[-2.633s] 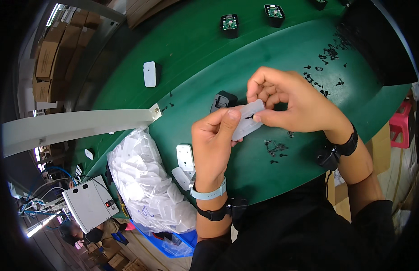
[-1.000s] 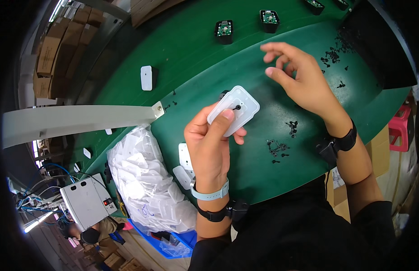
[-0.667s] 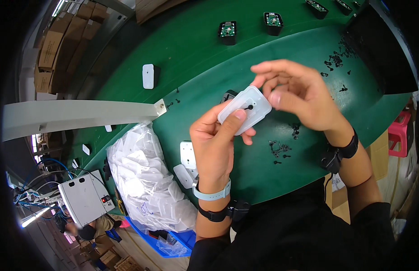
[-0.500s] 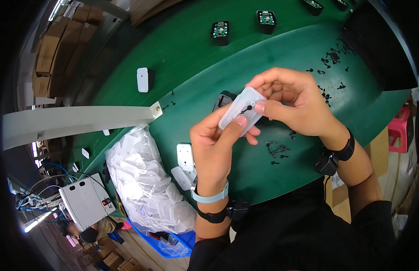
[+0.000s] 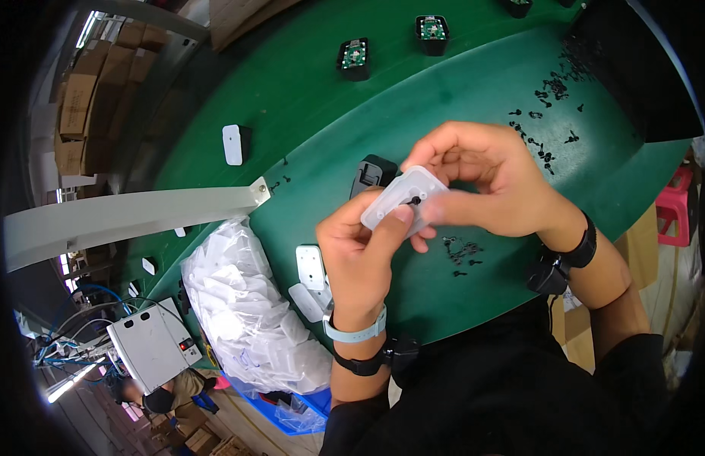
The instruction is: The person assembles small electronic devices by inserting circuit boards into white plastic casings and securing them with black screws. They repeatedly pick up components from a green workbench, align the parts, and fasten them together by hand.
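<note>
A translucent white plastic cover (image 5: 384, 204) with rounded corners is tilted between my hands above the green table. My left hand (image 5: 358, 247) grips its near end, thumb on top beside a small black key-shaped part (image 5: 415, 201) lying in the cover. My right hand (image 5: 501, 178) has its fingers at the far edge and a motion-blurred thumb at the cover's right side, by the black part. Just behind the cover sits a black plastic housing (image 5: 371, 172), partly hidden. Near my left wrist lie a white cover (image 5: 311, 262) and another flat one (image 5: 305, 301).
A clear bag of white covers (image 5: 250, 304) stands left. Loose black parts lie nearby (image 5: 460, 249) and far right (image 5: 546, 91), beside a black bin (image 5: 633, 83). Black housings with circuit boards (image 5: 354, 55) stand at the back. A white metal bar (image 5: 132, 211) juts in from the left.
The cover and both hands have come slightly lower and nearer to me. My right thumb, sharp before, is blurred at the cover's edge. The whole view has shifted a little.
</note>
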The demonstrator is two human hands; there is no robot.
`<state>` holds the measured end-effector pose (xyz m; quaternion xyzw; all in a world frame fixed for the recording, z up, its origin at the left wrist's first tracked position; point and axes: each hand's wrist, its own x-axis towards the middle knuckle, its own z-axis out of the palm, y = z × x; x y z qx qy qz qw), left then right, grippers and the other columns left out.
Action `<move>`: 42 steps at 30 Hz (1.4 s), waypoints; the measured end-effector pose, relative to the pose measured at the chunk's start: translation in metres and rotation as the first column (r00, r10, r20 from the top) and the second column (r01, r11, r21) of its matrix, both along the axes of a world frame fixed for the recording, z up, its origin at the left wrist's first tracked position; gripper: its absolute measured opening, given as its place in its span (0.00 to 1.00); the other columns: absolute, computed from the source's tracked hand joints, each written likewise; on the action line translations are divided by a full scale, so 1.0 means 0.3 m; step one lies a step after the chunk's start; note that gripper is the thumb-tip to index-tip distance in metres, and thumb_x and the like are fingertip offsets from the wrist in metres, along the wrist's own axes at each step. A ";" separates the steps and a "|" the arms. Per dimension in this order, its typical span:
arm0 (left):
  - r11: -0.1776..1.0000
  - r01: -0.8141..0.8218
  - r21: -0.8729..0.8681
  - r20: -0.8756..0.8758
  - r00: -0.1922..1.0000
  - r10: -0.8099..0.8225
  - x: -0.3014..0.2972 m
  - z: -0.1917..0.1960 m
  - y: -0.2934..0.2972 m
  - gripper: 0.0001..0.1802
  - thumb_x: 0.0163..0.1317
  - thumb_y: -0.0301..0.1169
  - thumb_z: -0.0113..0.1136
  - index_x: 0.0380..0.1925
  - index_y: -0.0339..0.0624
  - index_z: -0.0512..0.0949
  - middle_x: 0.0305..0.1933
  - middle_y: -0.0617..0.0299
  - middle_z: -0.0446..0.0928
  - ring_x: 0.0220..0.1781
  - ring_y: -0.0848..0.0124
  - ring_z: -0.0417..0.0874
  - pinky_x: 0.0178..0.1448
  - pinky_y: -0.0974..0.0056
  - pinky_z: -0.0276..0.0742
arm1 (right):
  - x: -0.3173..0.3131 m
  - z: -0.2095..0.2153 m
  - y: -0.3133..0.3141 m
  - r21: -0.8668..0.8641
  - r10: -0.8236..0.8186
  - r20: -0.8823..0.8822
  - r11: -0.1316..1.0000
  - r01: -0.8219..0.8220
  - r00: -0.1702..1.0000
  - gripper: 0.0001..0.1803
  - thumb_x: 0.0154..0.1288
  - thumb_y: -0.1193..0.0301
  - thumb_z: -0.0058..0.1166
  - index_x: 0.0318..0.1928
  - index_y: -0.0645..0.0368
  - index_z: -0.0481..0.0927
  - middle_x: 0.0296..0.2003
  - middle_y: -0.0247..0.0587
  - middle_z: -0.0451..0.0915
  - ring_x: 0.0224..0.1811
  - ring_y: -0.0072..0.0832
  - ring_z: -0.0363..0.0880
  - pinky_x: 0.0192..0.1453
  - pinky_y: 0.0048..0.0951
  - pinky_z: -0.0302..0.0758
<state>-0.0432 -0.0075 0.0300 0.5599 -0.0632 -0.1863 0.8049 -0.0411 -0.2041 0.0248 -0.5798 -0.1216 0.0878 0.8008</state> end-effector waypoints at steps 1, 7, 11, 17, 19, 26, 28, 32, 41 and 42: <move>0.999 0.003 -0.043 -0.060 0.998 -0.005 0.004 0.002 0.006 0.10 0.69 0.25 0.58 0.42 0.27 0.82 0.38 0.52 0.84 0.34 0.69 0.85 0.35 0.67 0.80 | 0.005 -0.004 0.005 0.026 0.024 0.060 0.999 -0.026 0.998 0.23 0.59 0.79 0.69 0.55 0.63 0.79 0.46 0.36 0.81 0.43 0.17 0.80 0.45 0.18 0.75; 0.986 -0.073 -0.149 -0.319 0.948 0.022 0.016 0.002 -0.022 0.13 0.70 0.31 0.56 0.44 0.29 0.82 0.38 0.55 0.84 0.34 0.71 0.82 0.38 0.67 0.77 | 0.030 -0.033 0.017 0.136 0.187 0.001 0.973 -0.186 0.982 0.37 0.55 0.80 0.72 0.65 0.63 0.72 0.58 0.40 0.78 0.61 0.26 0.75 0.66 0.30 0.74; 0.978 -0.166 0.124 0.089 0.984 0.155 0.025 -0.012 0.021 0.12 0.71 0.31 0.57 0.42 0.34 0.83 0.36 0.62 0.83 0.34 0.74 0.78 0.40 0.68 0.73 | 0.057 -0.040 -0.028 0.281 0.081 0.039 0.955 -0.089 0.996 0.31 0.68 0.74 0.61 0.69 0.65 0.68 0.59 0.46 0.79 0.61 0.30 0.78 0.67 0.35 0.74; 0.465 -0.580 0.669 0.687 0.721 -0.088 0.066 -0.121 -0.007 0.37 0.50 0.28 0.71 0.61 0.32 0.68 0.56 0.43 0.72 0.54 0.49 0.74 0.59 0.50 0.72 | 0.102 -0.058 -0.082 0.409 0.030 0.024 0.912 -0.037 0.999 0.32 0.74 0.68 0.54 0.73 0.67 0.63 0.59 0.48 0.79 0.61 0.36 0.79 0.69 0.40 0.72; 0.321 -0.641 0.697 0.709 0.683 -0.175 0.068 -0.139 -0.011 0.34 0.51 0.29 0.74 0.58 0.32 0.72 0.49 0.49 0.77 0.49 0.59 0.78 0.58 0.58 0.73 | 0.103 -0.067 -0.084 0.396 0.053 0.021 0.917 -0.057 0.998 0.32 0.74 0.67 0.55 0.73 0.66 0.63 0.59 0.47 0.79 0.61 0.36 0.79 0.69 0.40 0.72; 0.980 -0.196 0.030 0.081 0.978 0.194 0.065 -0.041 -0.004 0.26 0.65 0.18 0.64 0.63 0.29 0.72 0.54 0.58 0.80 0.54 0.73 0.80 0.59 0.67 0.77 | 0.079 -0.050 -0.077 0.239 0.087 0.080 0.965 -0.104 0.993 0.33 0.69 0.76 0.59 0.72 0.65 0.66 0.54 0.37 0.77 0.56 0.31 0.81 0.63 0.34 0.77; 0.978 -0.201 -0.058 0.061 0.977 0.205 0.047 -0.028 -0.005 0.27 0.63 0.18 0.64 0.63 0.29 0.72 0.54 0.58 0.80 0.53 0.73 0.80 0.59 0.67 0.77 | 0.071 -0.046 -0.056 0.199 0.085 0.036 0.976 -0.090 0.996 0.37 0.63 0.76 0.67 0.71 0.65 0.67 0.53 0.39 0.78 0.54 0.29 0.82 0.61 0.33 0.79; 0.978 -0.193 -0.084 0.068 0.978 0.199 0.030 -0.012 -0.001 0.28 0.62 0.17 0.65 0.63 0.30 0.73 0.51 0.59 0.81 0.51 0.74 0.81 0.56 0.67 0.78 | 0.068 -0.033 -0.043 0.053 0.051 0.003 0.997 -0.051 0.999 0.35 0.57 0.79 0.71 0.65 0.66 0.72 0.50 0.41 0.81 0.51 0.27 0.82 0.59 0.32 0.81; 0.979 -0.205 0.007 0.048 0.978 0.205 0.021 -0.016 -0.031 0.29 0.60 0.16 0.68 0.62 0.29 0.73 0.52 0.51 0.81 0.54 0.67 0.84 0.57 0.65 0.81 | 0.049 -0.021 -0.018 -0.043 0.023 0.005 0.999 -0.023 1.000 0.31 0.55 0.81 0.72 0.60 0.66 0.76 0.47 0.41 0.82 0.47 0.25 0.84 0.56 0.29 0.82; 0.980 -0.200 0.010 0.043 0.979 0.199 0.022 -0.023 -0.027 0.29 0.59 0.16 0.68 0.62 0.29 0.73 0.53 0.51 0.81 0.54 0.66 0.84 0.57 0.65 0.81 | 0.049 -0.021 -0.017 -0.056 0.024 0.010 0.998 -0.024 1.000 0.33 0.54 0.83 0.72 0.62 0.66 0.76 0.47 0.41 0.82 0.48 0.26 0.83 0.57 0.30 0.82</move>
